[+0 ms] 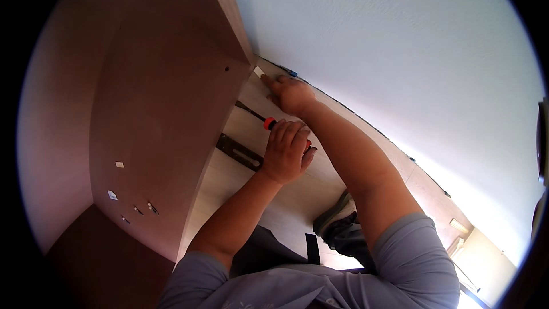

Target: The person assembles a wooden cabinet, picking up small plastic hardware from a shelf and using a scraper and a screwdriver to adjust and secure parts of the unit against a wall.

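My left hand (287, 151) is wrapped around the handle of a screwdriver (270, 123) with a red and black grip. Its dark shaft points up and left, and the tip meets the lower edge of a brown wood panel (154, 120). Beyond it, my right hand (293, 95) reaches down to the floor between panel and wall. Its fingertips are on a small pale strip (259, 71) at the panel's far corner; part of the strip is hidden under the fingers. Next to my left wrist, a dark slotted metal bar (240, 153) lies on the floor, one end at the panel's edge.
A pale wall (394, 46) rises on the right, with a dark gap along its foot and a small blue piece (293, 73) in it. Several small fittings (153, 208) are on the brown panel. My shoe (333, 214) is on the light wood floor (294, 197).
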The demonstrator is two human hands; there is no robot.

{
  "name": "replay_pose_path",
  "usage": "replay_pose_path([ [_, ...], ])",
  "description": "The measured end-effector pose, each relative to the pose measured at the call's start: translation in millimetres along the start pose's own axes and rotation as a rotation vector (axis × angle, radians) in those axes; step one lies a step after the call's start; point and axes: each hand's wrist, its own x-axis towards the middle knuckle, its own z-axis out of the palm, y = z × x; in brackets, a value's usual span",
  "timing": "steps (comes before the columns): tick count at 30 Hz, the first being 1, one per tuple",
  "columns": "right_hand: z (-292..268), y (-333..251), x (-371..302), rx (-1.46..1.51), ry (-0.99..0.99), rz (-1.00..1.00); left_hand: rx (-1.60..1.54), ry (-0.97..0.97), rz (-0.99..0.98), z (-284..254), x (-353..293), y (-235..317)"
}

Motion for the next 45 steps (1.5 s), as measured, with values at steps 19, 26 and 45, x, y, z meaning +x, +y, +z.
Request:
replay_pose_path([
  [19,6,5,3,0.022,0.036,-0.002,0.054,-0.017,0.08,11,3,-4],
  [26,5,2,3,0.043,0.083,0.006,0.095,-0.064,0.067,14,1,-4],
  [45,17,9,7,0.128,0.174,-0.011,0.103,-0.057,0.084,19,2,-5],
])
